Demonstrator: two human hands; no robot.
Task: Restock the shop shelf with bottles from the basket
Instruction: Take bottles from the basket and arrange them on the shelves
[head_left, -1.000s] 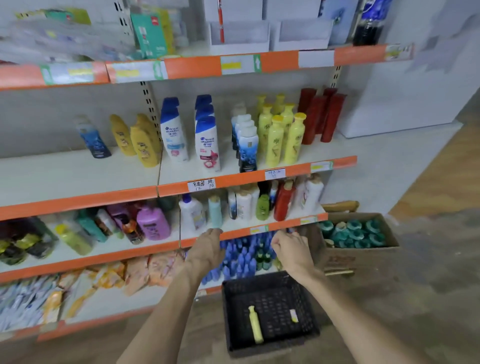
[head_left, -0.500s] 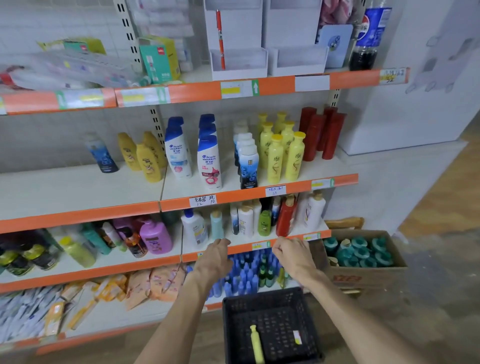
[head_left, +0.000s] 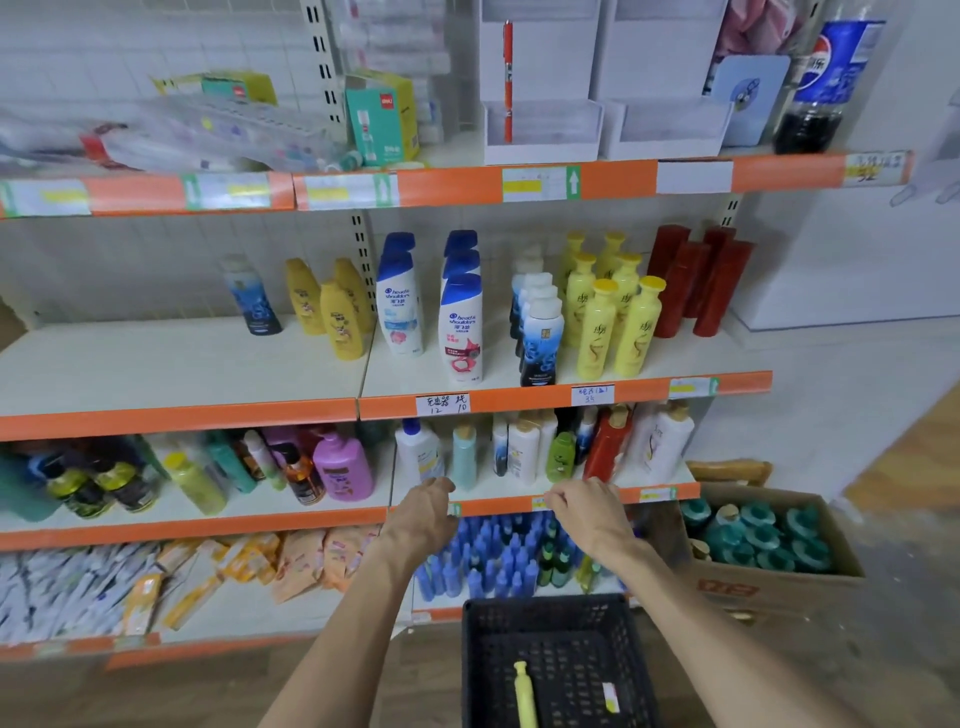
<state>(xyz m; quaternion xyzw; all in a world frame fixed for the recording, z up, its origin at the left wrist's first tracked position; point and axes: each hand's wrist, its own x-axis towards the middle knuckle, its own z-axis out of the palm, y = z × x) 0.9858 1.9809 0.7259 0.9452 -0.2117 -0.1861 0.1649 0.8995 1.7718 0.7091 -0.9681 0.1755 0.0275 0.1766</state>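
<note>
A black plastic basket (head_left: 475, 670) stands on the floor at the bottom centre, with one yellow bottle (head_left: 524, 696) lying in it beside a small white item (head_left: 611, 696). Both my hands hover empty in front of the orange edge of the lower bottle shelf (head_left: 498, 505). My left hand (head_left: 423, 514) hangs with loosely curled fingers and holds nothing. My right hand (head_left: 589, 512) does the same a little to the right. On the middle shelf (head_left: 182, 364) stand yellow bottles (head_left: 618, 325), white-and-blue shampoo bottles (head_left: 460, 327) and red bottles (head_left: 698, 280).
A cardboard box (head_left: 769, 590) of teal-capped bottles sits on the floor at the right. Small blue bottles (head_left: 493, 558) crowd the lowest shelf behind my hands. A cola bottle (head_left: 821, 83) and white display boxes (head_left: 543, 124) stand on the top shelf. Sachets (head_left: 156, 587) lie at the lower left.
My view has tilted upward, so the shelves sit lower in frame. Both hands have risen slightly with it and stay empty near the lower shelf's edge.
</note>
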